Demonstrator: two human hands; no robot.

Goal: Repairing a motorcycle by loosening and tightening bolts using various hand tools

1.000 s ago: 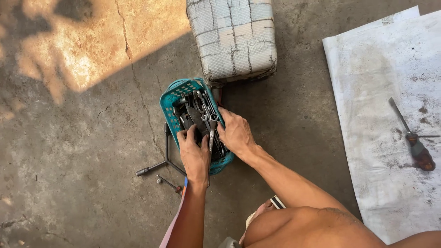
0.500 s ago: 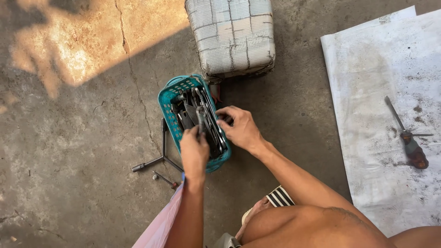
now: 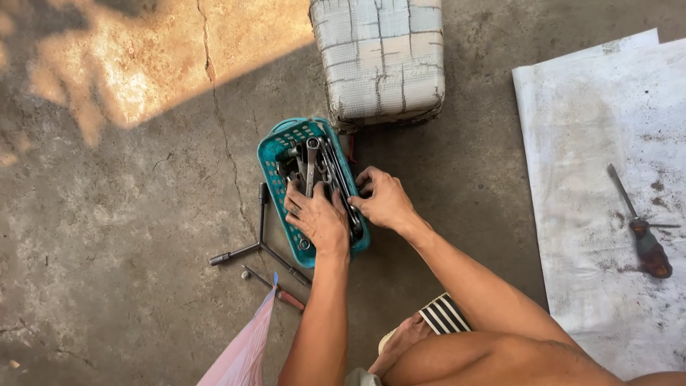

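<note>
A teal plastic basket (image 3: 273,159) full of metal wrenches sits on the concrete floor. My left hand (image 3: 318,218) lies on the tools inside it, fingers around a ring wrench (image 3: 311,163) that sticks up toward the far end. My right hand (image 3: 384,201) is at the basket's right rim, fingers curled on the wrenches there.
A worn grey cushioned seat (image 3: 379,57) stands just beyond the basket. A three-arm socket wrench (image 3: 259,239) and a small screwdriver (image 3: 275,289) lie left of the basket. A white sheet (image 3: 600,143) at right carries a red-handled screwdriver (image 3: 643,236). A pink bag (image 3: 239,354) is near my left arm.
My left hand has pushed further into the basket and taken hold of the ring wrench. My right hand stays at the right rim. The view has shifted slightly.
</note>
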